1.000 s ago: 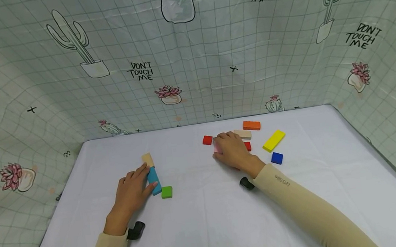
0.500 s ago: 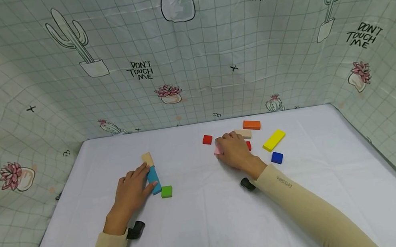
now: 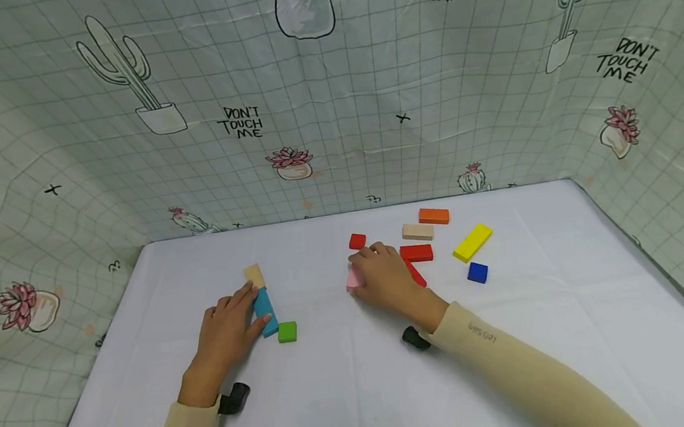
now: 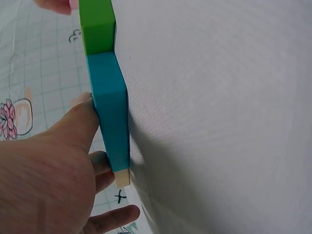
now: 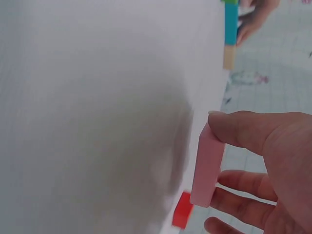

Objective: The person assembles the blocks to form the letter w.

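In the head view my left hand [image 3: 225,330] rests against the left side of a light blue block [image 3: 265,310], its thumb and index finger touching it. A natural wood block [image 3: 254,275] adjoins the far end of the blue one, and a green block [image 3: 288,332] sits at its near right corner. My right hand [image 3: 387,277] pinches a pink block [image 3: 354,277] between thumb and fingers. In the right wrist view the pink block [image 5: 207,168] appears held just off the cloth. A small red block [image 3: 357,241] lies just beyond that hand.
Right of the right hand lie two long red blocks [image 3: 416,253], a beige block [image 3: 418,232], an orange block [image 3: 433,216], a yellow block [image 3: 473,242] and a dark blue block [image 3: 477,273]. A patterned cloth wall [image 3: 330,103] rises behind the white table [image 3: 348,394].
My right hand has moved left and slightly nearer with the pink block, uncovering the red blocks. The left hand and its blocks stay put.
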### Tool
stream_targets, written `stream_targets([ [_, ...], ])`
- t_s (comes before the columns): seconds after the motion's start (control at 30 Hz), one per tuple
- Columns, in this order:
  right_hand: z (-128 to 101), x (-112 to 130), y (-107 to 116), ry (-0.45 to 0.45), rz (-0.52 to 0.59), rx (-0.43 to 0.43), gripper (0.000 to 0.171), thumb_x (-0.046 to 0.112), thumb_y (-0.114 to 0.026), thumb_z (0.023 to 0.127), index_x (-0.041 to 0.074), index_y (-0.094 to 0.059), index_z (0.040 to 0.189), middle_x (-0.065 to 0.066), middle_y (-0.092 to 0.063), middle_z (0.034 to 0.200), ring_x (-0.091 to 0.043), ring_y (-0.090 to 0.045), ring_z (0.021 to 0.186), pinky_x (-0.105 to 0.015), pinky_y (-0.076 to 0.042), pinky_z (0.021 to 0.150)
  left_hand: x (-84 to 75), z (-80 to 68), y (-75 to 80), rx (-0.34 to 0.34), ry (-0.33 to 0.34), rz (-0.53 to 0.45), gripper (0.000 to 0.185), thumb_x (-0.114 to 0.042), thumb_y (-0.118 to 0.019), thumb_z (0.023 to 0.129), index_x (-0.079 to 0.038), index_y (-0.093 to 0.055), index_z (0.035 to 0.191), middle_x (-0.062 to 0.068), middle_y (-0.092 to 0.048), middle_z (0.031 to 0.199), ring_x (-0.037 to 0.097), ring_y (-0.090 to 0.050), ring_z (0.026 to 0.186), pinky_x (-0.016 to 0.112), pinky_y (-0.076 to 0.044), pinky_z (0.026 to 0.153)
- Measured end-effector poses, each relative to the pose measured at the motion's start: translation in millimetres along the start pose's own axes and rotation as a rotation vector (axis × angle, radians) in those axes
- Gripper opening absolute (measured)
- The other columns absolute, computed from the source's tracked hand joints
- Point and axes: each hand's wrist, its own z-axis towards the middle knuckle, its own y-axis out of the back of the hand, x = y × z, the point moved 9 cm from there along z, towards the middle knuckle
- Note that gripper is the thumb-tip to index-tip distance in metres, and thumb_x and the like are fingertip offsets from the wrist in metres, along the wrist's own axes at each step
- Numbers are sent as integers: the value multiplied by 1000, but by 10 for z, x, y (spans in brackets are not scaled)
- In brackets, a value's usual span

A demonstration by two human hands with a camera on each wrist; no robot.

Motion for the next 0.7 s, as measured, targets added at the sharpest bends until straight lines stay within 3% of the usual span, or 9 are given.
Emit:
stream_targets([
  [0.37, 10, 486, -103, 111, 22, -7, 53, 29, -84, 91, 6, -69, 136, -12, -71, 131, -34, -59, 126, -51, -46, 113, 20, 2, -9, -10, 1, -12, 61, -30, -75, 100, 2, -56, 149, 20, -51, 159, 48, -54, 133, 66, -45, 104],
  [0.7, 40, 729, -218, 134, 1, 17, 53, 32, -84, 92, 7, -69, 136, -9, -72, 131, -31, -59, 127, -47, -47, 113, -9, -23, 36, -32, -14, -17, 62, -30, -76, 99, 2, -57, 149, 20, -52, 158, 47, -56, 131, 65, -46, 103],
])
